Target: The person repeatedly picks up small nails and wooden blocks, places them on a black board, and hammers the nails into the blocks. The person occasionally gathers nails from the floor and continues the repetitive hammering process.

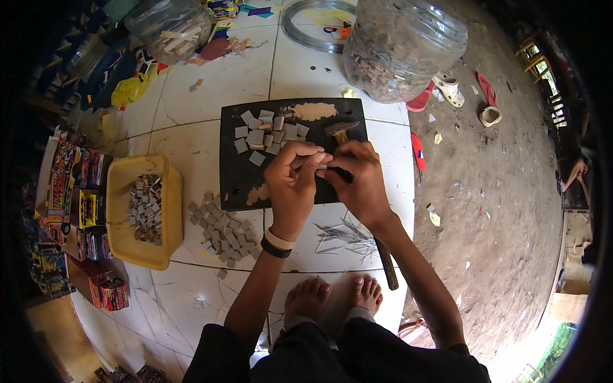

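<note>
Over a black board (324, 194), my left hand (288, 182) pinches a small grey square piece (322, 166). My right hand (362, 177) meets it there, thumb and fingers closed together; what lies between them is too small to make out. A hammer (387, 265) rests with its head on the board and its handle running beneath my right hand and forearm. Loose grey squares (255, 137) with wooden edges lie on the board's far left. Below the board are thin metal rods (348, 237) on the right and a heap of small grey squares (225, 230) on the left.
A yellow plastic tub (171, 217) with more small pieces stands left, beside colourful printed boxes (89, 210). Large clear plastic containers (408, 57) and a wire coil (295, 38) are at the back. My bare feet (308, 297) rest on the white tiles, whose edge meets the dirt floor (498, 191).
</note>
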A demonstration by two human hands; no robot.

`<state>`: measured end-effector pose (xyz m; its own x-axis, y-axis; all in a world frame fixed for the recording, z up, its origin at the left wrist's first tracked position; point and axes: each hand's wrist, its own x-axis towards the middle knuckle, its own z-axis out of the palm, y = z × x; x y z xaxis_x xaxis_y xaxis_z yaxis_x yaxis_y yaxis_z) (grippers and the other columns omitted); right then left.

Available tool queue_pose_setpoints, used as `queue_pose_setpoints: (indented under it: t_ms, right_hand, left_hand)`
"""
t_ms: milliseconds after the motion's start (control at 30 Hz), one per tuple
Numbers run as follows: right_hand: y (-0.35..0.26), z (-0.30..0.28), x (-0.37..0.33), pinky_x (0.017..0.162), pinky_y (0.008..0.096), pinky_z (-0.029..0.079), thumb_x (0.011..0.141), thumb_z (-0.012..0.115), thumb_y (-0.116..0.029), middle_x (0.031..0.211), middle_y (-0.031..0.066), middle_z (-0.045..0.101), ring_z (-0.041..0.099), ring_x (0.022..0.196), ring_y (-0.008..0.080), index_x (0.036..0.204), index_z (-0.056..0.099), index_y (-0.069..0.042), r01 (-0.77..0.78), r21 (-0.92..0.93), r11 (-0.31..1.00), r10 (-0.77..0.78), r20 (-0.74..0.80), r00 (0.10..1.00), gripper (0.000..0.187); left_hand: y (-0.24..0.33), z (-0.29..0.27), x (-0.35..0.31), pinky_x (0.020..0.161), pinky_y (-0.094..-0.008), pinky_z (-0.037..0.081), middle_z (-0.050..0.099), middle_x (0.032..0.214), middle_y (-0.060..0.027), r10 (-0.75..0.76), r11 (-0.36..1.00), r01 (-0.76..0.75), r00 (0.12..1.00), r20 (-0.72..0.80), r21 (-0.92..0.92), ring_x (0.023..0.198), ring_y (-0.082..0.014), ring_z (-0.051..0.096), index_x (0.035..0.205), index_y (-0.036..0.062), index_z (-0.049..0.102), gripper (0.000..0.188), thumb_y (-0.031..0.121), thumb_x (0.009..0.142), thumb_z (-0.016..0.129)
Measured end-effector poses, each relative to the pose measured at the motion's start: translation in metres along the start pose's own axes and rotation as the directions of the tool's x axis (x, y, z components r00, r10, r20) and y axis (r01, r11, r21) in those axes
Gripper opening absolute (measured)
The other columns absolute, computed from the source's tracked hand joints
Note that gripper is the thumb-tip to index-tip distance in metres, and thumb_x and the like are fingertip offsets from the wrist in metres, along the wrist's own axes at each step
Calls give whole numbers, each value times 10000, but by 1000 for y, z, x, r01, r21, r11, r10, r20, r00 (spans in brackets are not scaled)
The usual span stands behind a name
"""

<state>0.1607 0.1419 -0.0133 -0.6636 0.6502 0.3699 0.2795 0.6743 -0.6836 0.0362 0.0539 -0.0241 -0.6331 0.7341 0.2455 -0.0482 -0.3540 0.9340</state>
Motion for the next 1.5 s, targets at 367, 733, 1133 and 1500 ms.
queue_pose_setpoints:
  t_ms: [367, 733, 1133, 1500]
  right_hand:
    - [-1, 3, -2, 870, 444, 519, 771, 879, -56, 995, 66, 698, 626, 956, 313, 955, 834, -97, 60, -56, 997, -63, -56, 996, 194]
    - [1, 3, -3, 905, 436, 502, 796, 864, -83, 995, 60, 692, 628, 968, 306, 932, 823, -96, 50, -69, 996, -53, -36, 998, 142]
    - [-1, 2, -4, 907, 430, 500, 799, 869, -90, 1003, 48, 688, 626, 983, 296, 942, 827, -109, 50, -93, 994, -53, -25, 998, 150]
    - [-15, -19, -19, 954, 498, 522, 816, 885, -100, 1125, 144, 654, 605, 1092, 392, 1222, 673, -32, -171, -218, 961, 147, -123, 981, 463]
  left_hand:
    - [2, 11, -4, 808, -305, 650, 720, 1018, -110, -21, 996, 6, 985, -172, -90, 912, -206, 784, 1080, -34, 648, 53, -7, 1051, 685]
    - [-7, 16, -11, 816, -282, 641, 730, 1042, -110, 13, 995, -31, 983, -185, -96, 925, -189, 784, 1084, -38, 649, 39, -30, 1055, 674]
    - [-10, 13, -12, 874, -332, 667, 711, 1098, -120, 65, 998, -65, 986, -153, 5, 954, -217, 783, 1096, -25, 640, 68, 5, 1056, 685]
    - [-12, 18, -13, 782, -275, 632, 742, 1043, -133, 234, 957, -217, 970, -71, 194, 913, -196, 789, 1045, -44, 673, 128, -158, 996, 641]
